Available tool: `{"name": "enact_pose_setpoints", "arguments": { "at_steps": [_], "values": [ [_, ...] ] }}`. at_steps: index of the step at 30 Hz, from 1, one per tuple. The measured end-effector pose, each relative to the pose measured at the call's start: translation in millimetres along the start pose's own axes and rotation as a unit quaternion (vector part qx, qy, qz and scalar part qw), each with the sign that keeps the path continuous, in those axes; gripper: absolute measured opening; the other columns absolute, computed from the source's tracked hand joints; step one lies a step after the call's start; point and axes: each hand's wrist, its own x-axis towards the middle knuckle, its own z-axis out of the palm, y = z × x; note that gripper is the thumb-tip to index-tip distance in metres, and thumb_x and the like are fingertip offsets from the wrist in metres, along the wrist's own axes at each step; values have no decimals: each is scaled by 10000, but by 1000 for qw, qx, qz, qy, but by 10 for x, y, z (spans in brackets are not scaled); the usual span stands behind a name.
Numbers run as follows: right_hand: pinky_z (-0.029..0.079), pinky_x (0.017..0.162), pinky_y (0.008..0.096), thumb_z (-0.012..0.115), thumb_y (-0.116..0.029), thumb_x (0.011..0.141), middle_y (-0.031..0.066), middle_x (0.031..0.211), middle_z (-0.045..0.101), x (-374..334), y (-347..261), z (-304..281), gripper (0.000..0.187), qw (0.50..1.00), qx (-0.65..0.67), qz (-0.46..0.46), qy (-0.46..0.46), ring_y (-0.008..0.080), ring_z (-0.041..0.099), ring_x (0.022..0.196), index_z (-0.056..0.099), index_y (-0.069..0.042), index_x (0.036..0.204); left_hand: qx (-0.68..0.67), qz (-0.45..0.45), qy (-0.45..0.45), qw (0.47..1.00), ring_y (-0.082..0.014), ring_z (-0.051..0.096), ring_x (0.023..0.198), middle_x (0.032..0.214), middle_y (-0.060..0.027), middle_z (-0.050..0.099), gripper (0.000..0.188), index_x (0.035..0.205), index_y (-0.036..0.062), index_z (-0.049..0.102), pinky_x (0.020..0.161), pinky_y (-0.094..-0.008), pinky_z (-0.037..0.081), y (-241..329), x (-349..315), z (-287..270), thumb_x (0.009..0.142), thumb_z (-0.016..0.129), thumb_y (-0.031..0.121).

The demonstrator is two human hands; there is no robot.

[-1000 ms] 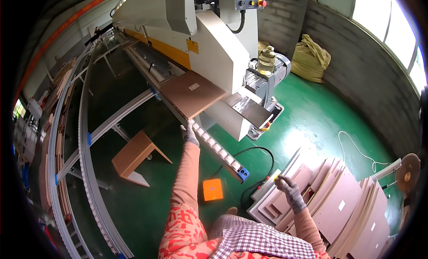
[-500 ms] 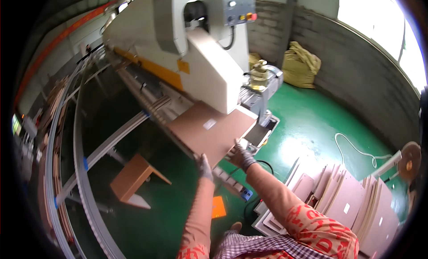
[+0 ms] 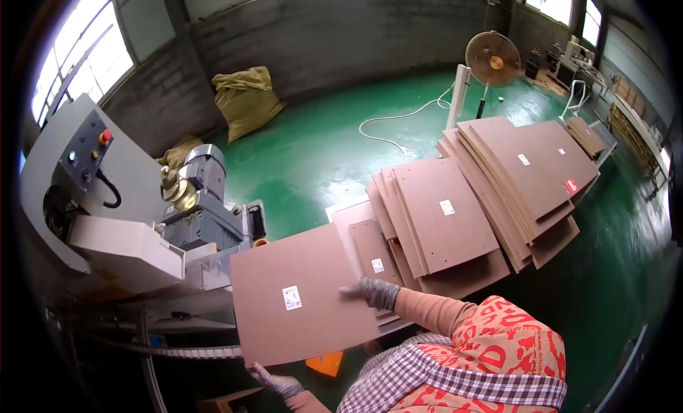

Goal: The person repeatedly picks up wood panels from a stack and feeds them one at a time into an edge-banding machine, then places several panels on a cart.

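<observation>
A flat brown panel with a white label in its middle is held in front of me, off the machine. My left hand, in a grey glove, grips its near left corner; the fingers beneath are hidden. Along the panel's right edge, my gloved right hand is closed, with fingers reaching onto the upper face. Just beyond that hand, a narrow brown panel lies with a label on it. Beside it rises a stack of labelled brown boards.
On the left stands a grey machine with a control box and a motor. More boards are stacked at the right. Farther off are a fan, a white hose and a yellow-green sack on the green floor.
My view has swung right, toward the stacked boards. The panel has come away from the machine with both hands on it. My right hand now grips its right edge.
</observation>
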Motion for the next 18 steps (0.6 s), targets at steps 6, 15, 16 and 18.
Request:
{"name": "enact_pose_setpoints", "arguments": {
  "at_steps": [6,15,16,18],
  "values": [
    [536,884,378,732,-245,818,96,1155,639,-1939,-511,-1329,526,983,-62,-127,118,207,630,1030,550,-31,1262,-189,-275,-302,893,-259,573,1117,1230,-162,576,445,1347,3,450,952,-447,491,-70,-992,1002,923,564,78],
    [562,802,390,736,-250,822,146,1010,688,-2935,-711,-2949,420,958,51,-130,249,244,686,866,622,30,1113,-132,-379,-373,836,-206,652,944,1081,-98,662,311,1178,23,616,801,-329,579,-866,-1886,2497,872,608,-34],
    [562,794,385,737,-260,822,146,1002,690,-2987,-832,-2972,423,949,28,-136,282,243,687,855,625,34,1106,-121,-386,-372,835,-211,654,938,1080,-95,663,310,1176,32,620,800,-332,581,-927,-1931,2629,873,607,-34],
    [546,791,378,761,-369,785,148,1017,690,-2953,-1155,-3180,570,904,-151,-122,380,259,680,886,606,51,1137,-112,-380,-363,843,-207,643,944,1105,-92,650,356,1227,46,594,796,-334,571,-1081,-2036,2898,877,609,-20]
  ]
}}
